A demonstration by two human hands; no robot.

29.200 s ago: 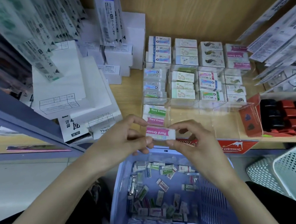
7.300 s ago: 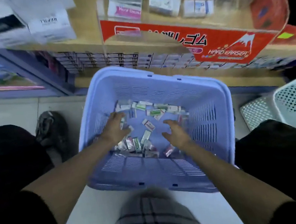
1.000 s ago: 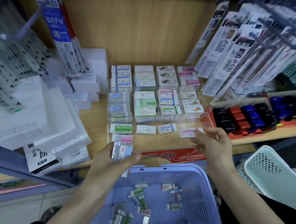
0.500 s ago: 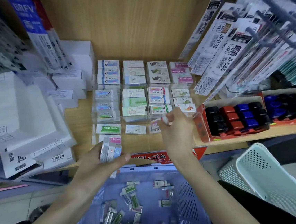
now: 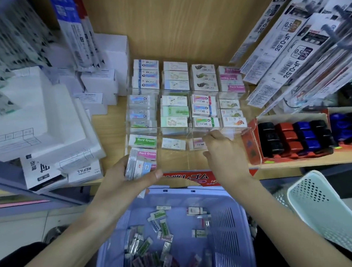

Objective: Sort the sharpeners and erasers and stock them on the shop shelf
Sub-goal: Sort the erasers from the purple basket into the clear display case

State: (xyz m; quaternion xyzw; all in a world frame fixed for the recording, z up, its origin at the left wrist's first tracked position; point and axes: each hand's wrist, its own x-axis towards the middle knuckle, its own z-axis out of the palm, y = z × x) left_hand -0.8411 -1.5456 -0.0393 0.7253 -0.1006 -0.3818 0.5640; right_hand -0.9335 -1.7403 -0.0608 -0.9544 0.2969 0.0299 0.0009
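Inside a stationery shop.
Wrapped erasers [image 5: 177,111] lie sorted by kind in a clear display tray [image 5: 173,161] on the wooden shelf [image 5: 116,143], beside a red carton [image 5: 251,145] of sharpeners [image 5: 287,135], white boxes [image 5: 84,170] marked REFILL and hanging barcoded refill packs [image 5: 287,47]; a purple basket [image 5: 229,225] holds loose stock.

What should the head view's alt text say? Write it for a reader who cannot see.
A person's left hand grips a stack of wrapped erasers at the edge of the shelf while the right hand reaches into the front row of a clear eraser tray. Below, a purple basket holds more loose erasers.
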